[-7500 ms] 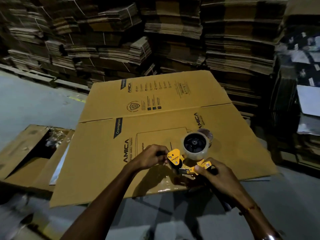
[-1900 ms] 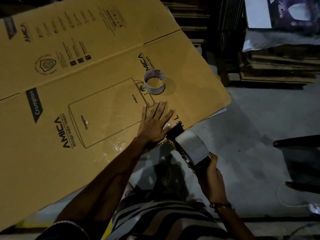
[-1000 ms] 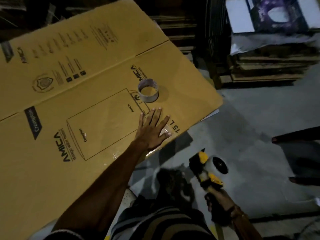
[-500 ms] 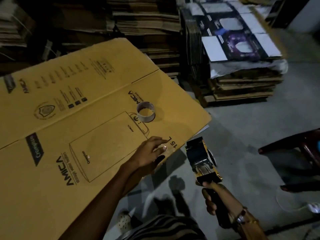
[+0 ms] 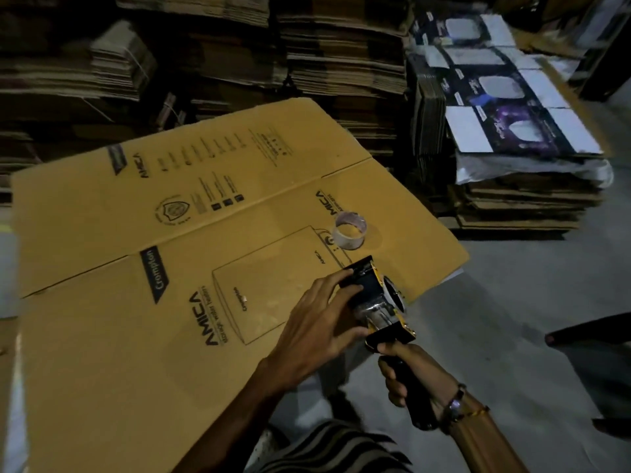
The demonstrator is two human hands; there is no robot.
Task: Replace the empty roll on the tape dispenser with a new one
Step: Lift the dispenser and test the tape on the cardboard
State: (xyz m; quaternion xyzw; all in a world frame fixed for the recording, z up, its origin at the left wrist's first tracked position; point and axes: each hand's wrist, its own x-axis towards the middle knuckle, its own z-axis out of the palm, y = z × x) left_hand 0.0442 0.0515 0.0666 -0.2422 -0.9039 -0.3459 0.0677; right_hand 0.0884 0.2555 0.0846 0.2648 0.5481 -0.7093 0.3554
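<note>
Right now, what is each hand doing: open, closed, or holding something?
Left hand: fingers fairly straight, touching the side of the tape dispenser; open.
Right hand: closed around the dispenser's black handle, holding it up.

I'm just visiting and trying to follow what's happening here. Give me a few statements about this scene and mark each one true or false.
1. The right hand grips the tape dispenser by its black handle. True.
2. The empty roll sits on the dispenser. False: it lies on the flattened carton, apart from the dispenser.
3. The left hand rests flat on the carton. False: its fingers touch the dispenser's side.
4. Stacks of flattened cardboard stand behind the carton. True.
5. The printed carton is folded into a box. False: it lies flat.
</note>
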